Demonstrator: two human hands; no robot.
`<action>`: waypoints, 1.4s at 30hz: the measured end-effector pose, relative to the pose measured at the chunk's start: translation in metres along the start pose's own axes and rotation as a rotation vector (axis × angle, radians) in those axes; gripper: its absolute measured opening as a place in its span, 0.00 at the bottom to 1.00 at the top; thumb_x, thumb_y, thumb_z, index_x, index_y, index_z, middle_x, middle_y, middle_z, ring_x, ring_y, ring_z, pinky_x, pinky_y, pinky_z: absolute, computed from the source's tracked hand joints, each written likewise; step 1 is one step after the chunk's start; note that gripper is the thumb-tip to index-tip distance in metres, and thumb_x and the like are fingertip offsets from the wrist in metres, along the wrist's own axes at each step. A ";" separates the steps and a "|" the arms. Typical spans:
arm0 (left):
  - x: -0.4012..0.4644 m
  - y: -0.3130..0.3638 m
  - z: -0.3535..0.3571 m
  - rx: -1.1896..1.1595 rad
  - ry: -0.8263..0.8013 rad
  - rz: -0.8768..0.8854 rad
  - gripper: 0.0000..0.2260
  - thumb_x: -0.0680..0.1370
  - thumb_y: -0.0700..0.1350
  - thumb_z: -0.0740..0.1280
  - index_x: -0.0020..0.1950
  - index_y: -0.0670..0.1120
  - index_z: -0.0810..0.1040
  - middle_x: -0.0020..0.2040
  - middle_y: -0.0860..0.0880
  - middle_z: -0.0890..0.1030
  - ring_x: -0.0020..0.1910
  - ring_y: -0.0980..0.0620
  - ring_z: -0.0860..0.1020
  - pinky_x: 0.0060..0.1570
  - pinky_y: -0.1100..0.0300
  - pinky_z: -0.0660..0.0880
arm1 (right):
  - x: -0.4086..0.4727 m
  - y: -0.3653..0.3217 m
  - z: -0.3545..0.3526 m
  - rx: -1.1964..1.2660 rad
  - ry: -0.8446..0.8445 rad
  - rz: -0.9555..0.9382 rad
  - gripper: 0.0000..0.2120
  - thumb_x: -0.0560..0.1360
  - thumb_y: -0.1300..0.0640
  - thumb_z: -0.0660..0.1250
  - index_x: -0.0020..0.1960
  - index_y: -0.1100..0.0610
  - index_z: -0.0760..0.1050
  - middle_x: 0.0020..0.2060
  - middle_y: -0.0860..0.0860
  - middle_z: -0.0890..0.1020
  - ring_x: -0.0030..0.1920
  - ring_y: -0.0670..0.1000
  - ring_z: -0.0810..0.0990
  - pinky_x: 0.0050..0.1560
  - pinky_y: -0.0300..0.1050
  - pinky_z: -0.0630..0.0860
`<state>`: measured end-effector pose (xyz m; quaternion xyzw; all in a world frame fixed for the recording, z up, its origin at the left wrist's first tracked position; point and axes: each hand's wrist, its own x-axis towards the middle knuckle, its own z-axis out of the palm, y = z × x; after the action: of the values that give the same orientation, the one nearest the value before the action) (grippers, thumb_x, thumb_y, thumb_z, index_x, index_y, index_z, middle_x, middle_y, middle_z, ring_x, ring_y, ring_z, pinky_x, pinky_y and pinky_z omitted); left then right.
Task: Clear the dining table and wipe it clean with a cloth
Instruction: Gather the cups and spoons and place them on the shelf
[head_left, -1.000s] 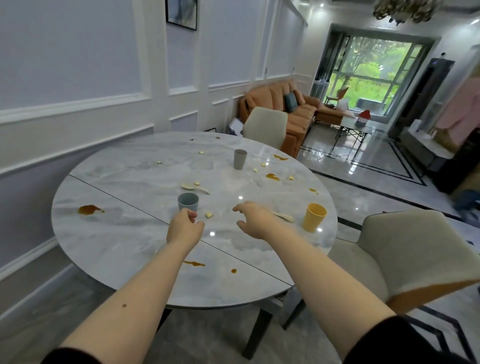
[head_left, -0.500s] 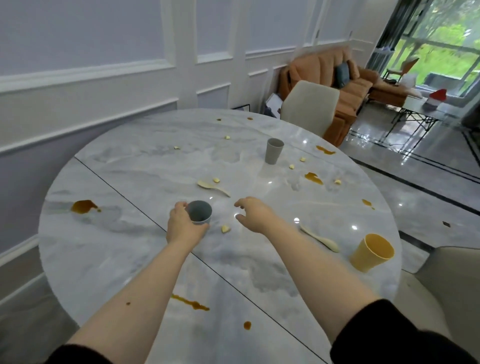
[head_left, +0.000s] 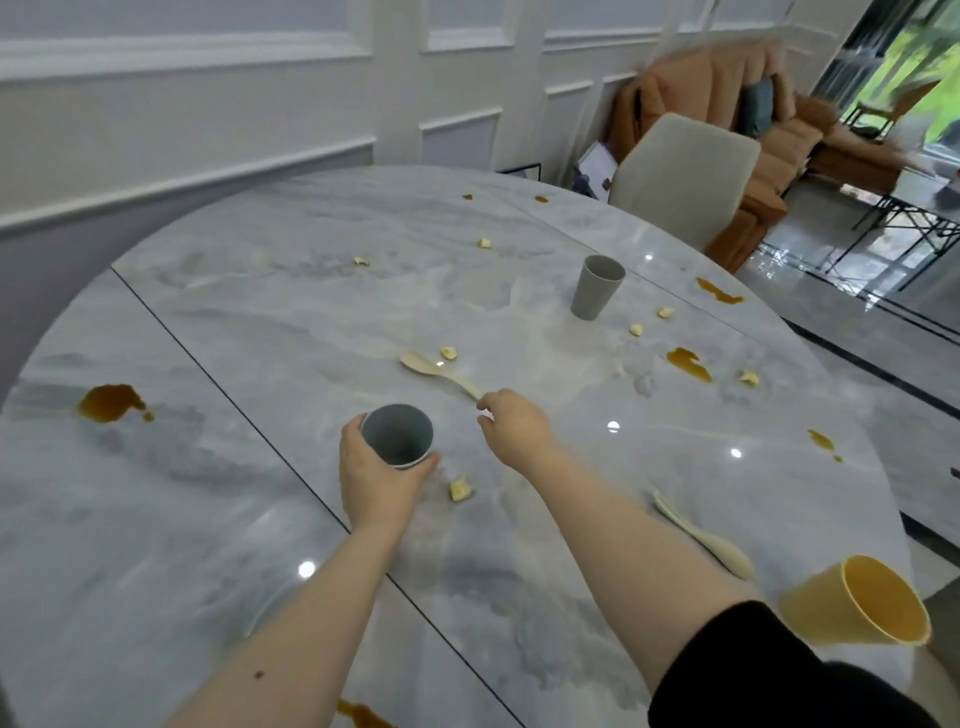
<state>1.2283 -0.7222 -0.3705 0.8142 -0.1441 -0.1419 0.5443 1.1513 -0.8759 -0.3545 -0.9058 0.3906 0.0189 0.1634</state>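
Since earlier, left hand has wrapped its grip round the grey cup mid-desk; right hand, fingers loosely curled, reaches the spoon. Clearing barely begun; spills unwiped.

table: glossy marble-look, smooth | grey cup: matt plastic | chair: matt upholstery

The left half of the marble table, toward its wall-side edge, lies open apart from a brown spill. Mid-table, a cream spoon and grey cup stand in the way. Near the right edge, a second spoon and yellow cup crowd the passage.
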 end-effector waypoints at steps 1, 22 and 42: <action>0.005 0.002 0.004 -0.013 -0.001 0.009 0.39 0.60 0.45 0.81 0.67 0.47 0.65 0.62 0.49 0.74 0.59 0.49 0.74 0.52 0.61 0.70 | 0.008 0.001 0.004 -0.006 0.007 -0.002 0.15 0.80 0.55 0.57 0.65 0.56 0.71 0.60 0.55 0.74 0.59 0.57 0.74 0.58 0.48 0.69; 0.053 0.003 0.015 0.093 -0.126 0.096 0.29 0.59 0.47 0.79 0.55 0.51 0.68 0.50 0.53 0.78 0.48 0.52 0.77 0.43 0.59 0.74 | 0.071 -0.014 0.056 -0.103 0.108 0.017 0.11 0.76 0.66 0.55 0.56 0.59 0.70 0.54 0.56 0.74 0.55 0.57 0.72 0.53 0.46 0.67; 0.000 0.023 0.005 0.134 -0.150 0.036 0.32 0.61 0.46 0.80 0.59 0.47 0.67 0.56 0.48 0.78 0.50 0.48 0.76 0.44 0.58 0.72 | -0.063 0.015 -0.049 0.680 0.249 -0.052 0.10 0.81 0.57 0.56 0.47 0.57 0.74 0.33 0.47 0.70 0.34 0.46 0.68 0.35 0.35 0.65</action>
<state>1.2244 -0.7348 -0.3507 0.8331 -0.2081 -0.1830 0.4787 1.0924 -0.8568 -0.3017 -0.8046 0.3682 -0.2268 0.4068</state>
